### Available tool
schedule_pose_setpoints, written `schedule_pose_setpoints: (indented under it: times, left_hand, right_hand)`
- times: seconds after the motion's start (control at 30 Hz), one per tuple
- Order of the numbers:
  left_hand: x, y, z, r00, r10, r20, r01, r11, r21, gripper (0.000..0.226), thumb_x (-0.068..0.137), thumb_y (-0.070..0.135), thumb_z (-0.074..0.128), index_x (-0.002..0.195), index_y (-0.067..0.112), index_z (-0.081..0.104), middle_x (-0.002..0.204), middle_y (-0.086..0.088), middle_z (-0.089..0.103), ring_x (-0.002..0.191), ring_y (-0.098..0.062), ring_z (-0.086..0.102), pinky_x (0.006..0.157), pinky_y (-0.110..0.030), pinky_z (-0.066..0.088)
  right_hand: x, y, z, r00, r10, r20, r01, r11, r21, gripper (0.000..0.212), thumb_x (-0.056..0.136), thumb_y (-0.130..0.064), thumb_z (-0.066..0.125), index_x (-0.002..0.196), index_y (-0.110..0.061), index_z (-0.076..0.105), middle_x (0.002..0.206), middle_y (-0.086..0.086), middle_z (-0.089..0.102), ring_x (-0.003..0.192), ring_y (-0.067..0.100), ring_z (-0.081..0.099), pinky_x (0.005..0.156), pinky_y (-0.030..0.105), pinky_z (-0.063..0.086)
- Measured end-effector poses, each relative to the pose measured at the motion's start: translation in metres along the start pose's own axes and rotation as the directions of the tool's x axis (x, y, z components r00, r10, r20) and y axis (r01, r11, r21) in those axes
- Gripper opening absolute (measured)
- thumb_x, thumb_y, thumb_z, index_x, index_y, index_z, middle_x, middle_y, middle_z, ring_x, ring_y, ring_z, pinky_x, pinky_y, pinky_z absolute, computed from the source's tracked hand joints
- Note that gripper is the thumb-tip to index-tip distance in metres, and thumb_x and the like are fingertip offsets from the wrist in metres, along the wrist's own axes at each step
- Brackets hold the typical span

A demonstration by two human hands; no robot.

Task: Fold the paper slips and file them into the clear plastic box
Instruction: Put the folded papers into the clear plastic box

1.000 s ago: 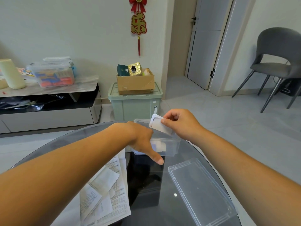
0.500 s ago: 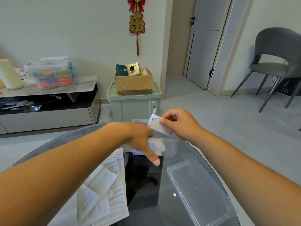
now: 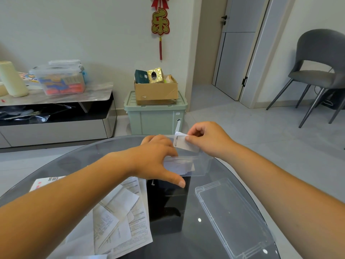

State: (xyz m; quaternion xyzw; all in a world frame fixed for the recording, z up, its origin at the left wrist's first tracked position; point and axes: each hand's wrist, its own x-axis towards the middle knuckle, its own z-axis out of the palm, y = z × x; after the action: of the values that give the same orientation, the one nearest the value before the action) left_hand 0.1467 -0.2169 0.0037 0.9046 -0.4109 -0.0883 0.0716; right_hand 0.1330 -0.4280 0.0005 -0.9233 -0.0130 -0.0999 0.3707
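The right hand [image 3: 207, 139] pinches a folded slip [image 3: 182, 143] between thumb and forefinger, just above the open box [image 3: 202, 165]. The box stands on the glass counter [image 3: 74, 165] with other slips [image 3: 179, 166] inside. The left hand [image 3: 155, 161] clasps the box's left end, thumb down its front wall. The lid [image 3: 233, 217] lies right, loose papers [image 3: 119, 217] left.

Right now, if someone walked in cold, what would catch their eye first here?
The two hands meeting at the far side of the round glass table: the right hand pinches a folded paper slip over the open clear plastic box, which the left hand grips. The box's lid lies apart at the near right, and loose papers sprawl at the near left.
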Motion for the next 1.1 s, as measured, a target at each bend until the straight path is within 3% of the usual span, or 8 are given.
schedule_pose_setpoints:
  times: [0.13,0.27,0.37,0.47,0.7,0.83,1.0,1.1]
  left_hand:
    - [-0.011,-0.004,0.018,0.986,0.041,-0.164,-0.046,0.999,-0.027,0.077,0.070,0.093,0.044,0.121,0.038,0.063,0.153,0.010,0.013,0.144,-0.008,-0.004,0.121,-0.045,0.001]
    - [-0.014,-0.005,0.022,0.986,0.004,-0.165,-0.026,0.991,-0.129,0.074,0.073,0.092,0.043,0.119,0.038,0.063,0.164,0.013,-0.012,0.147,-0.006,-0.027,0.120,-0.048,-0.003]
    - [-0.015,-0.009,0.022,0.990,0.015,-0.141,-0.036,0.988,-0.151,0.076,0.074,0.091,0.041,0.122,0.036,0.063,0.164,0.017,-0.008,0.148,-0.003,-0.020,0.121,-0.051,0.005]
    - [-0.016,-0.013,0.023,0.991,0.011,-0.137,-0.031,0.989,-0.142,0.070,0.081,0.083,0.046,0.129,0.035,0.061,0.161,0.019,0.002,0.147,-0.001,-0.007,0.123,-0.051,0.014]
    - [-0.017,-0.011,0.020,0.991,0.001,-0.133,-0.015,0.994,-0.106,0.073,0.079,0.081,0.048,0.127,0.028,0.063,0.163,0.013,0.005,0.148,-0.004,-0.004,0.121,-0.044,0.018]
    - [-0.018,-0.010,0.020,0.991,-0.018,-0.134,0.004,0.994,-0.105,0.069,0.080,0.079,0.051,0.123,0.026,0.064,0.164,0.010,0.006,0.149,-0.005,-0.003,0.120,-0.041,0.021]
    - [-0.018,-0.007,0.020,0.990,-0.033,-0.140,0.025,0.998,-0.061,0.056,0.082,0.077,0.053,0.107,0.027,0.057,0.164,0.007,0.008,0.149,-0.008,0.000,0.120,-0.045,0.022]
    - [-0.019,-0.007,0.020,0.985,-0.030,-0.168,0.023,0.999,-0.046,0.052,0.080,0.076,0.056,0.101,0.029,0.047,0.164,0.006,0.012,0.148,-0.009,0.004,0.119,-0.046,0.027]
  right_hand:
    - [0.001,-0.010,0.002,0.996,-0.069,0.055,0.078,0.980,-0.184,0.009,0.088,-0.029,0.071,0.081,-0.024,0.073,0.076,-0.012,0.067,0.077,0.010,0.062,0.075,0.032,0.050]
    - [0.001,-0.022,0.010,0.982,-0.106,0.159,0.129,0.982,-0.139,0.008,0.090,-0.027,0.072,0.085,-0.022,0.075,0.079,-0.010,0.069,0.078,0.008,0.064,0.070,0.026,0.051]
    - [0.004,-0.019,0.013,0.975,-0.089,0.202,0.112,0.988,-0.107,0.007,0.089,-0.027,0.074,0.084,-0.025,0.077,0.076,-0.012,0.069,0.074,0.004,0.064,0.067,0.023,0.046]
    - [0.005,-0.019,0.011,0.962,-0.065,0.267,0.081,0.995,-0.052,0.013,0.090,-0.021,0.073,0.079,-0.027,0.076,0.065,-0.015,0.068,0.062,0.002,0.063,0.058,0.021,0.052]
    - [0.008,-0.025,0.007,0.921,-0.013,0.390,0.077,0.986,-0.149,0.016,0.097,-0.020,0.064,0.093,-0.018,0.079,0.085,-0.002,0.076,0.072,0.011,0.074,0.081,0.032,0.060]
    - [0.008,-0.029,0.010,0.907,0.020,0.421,0.085,0.970,-0.229,0.019,0.097,-0.020,0.061,0.085,-0.023,0.076,0.084,-0.002,0.075,0.078,0.012,0.072,0.086,0.037,0.058]
    - [0.006,-0.036,0.017,0.870,0.088,0.485,0.018,0.977,-0.211,0.018,0.093,-0.019,0.065,0.079,-0.025,0.074,0.068,-0.016,0.066,0.069,0.004,0.058,0.066,0.023,0.046]
    - [0.006,-0.038,0.019,0.850,0.145,0.507,-0.048,0.979,-0.198,0.022,0.093,-0.016,0.063,0.077,-0.026,0.074,0.068,-0.016,0.065,0.071,0.007,0.057,0.064,0.021,0.043]
